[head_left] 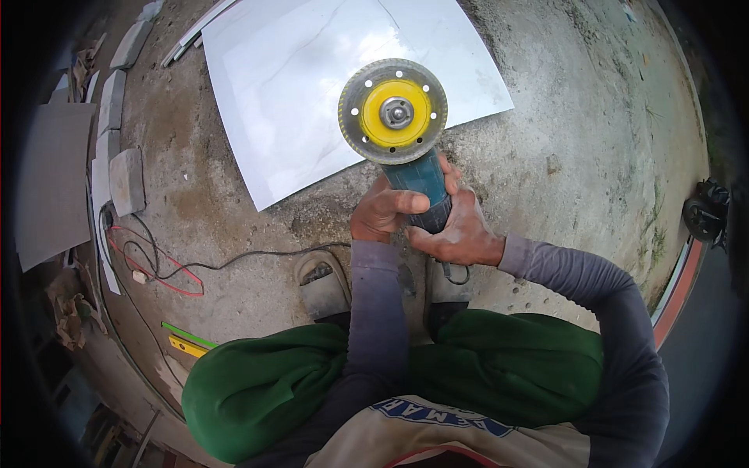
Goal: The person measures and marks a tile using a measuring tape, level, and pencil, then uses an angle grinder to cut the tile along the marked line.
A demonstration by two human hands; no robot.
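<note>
Both my hands are closed around the teal body of an angle grinder (420, 178), held up in front of me. My left hand (381, 209) wraps its left side, thumb across the body. My right hand (466, 230) grips the lower right of the body, with fingertips showing on the far side. The grinder's round diamond cutting disc (355, 129), grey with holes and a yellow centre, faces up toward me. Beyond and below the disc lies a large glossy white tile (273, 101) with faint grey veins. The disc overlaps the tile in view; whether they touch I cannot tell.
A black cord (257, 252) runs left over the rough concrete floor (577, 156) to a red cord (187, 292). A yellow spirit level (187, 346) lies by my left knee. Blocks (127, 181) line the left side. A dark wheel-like object (706, 214) stands far right.
</note>
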